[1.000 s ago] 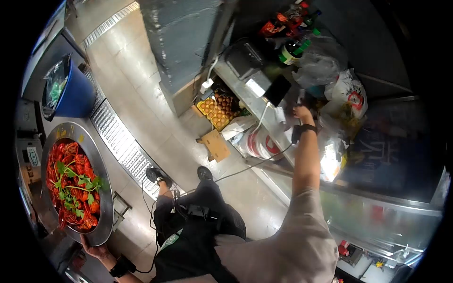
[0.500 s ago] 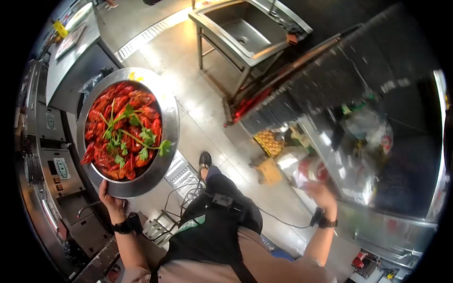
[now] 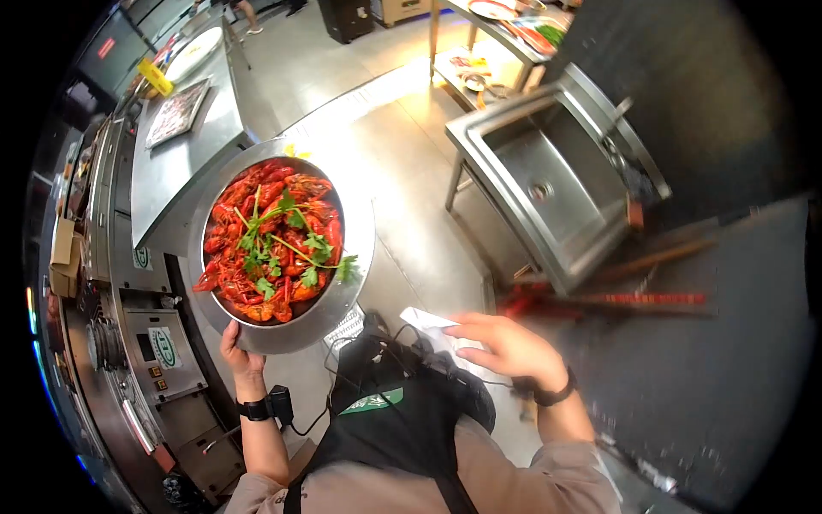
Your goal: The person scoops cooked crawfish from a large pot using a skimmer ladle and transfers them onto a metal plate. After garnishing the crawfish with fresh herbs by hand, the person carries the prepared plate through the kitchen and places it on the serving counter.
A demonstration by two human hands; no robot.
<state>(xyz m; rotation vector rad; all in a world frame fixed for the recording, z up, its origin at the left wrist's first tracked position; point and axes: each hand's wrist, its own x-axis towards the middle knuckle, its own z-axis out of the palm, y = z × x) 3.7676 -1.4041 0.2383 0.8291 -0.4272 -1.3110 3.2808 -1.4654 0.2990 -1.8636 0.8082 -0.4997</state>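
My left hand grips the near rim of a wide-brimmed metal dish and holds it up level. Red cooked crayfish fill its bowl, with green cilantro sprigs laid across the top. Small yellow pieces lie on the far brim. In front of my apron, my right hand pinches a white paper tissue between thumb and fingers. The tissue is apart from the dish, to its lower right.
A steel sink on legs stands ahead on the right, beside a dark wall. A steel counter with a tray runs along the left, near kitchen units. Farther back is a shelf with food. Cables hang by my apron.
My right hand has come in from the far right to the front of my body, now with a white tissue in it. The view has turned right; the dish stays in my left hand.
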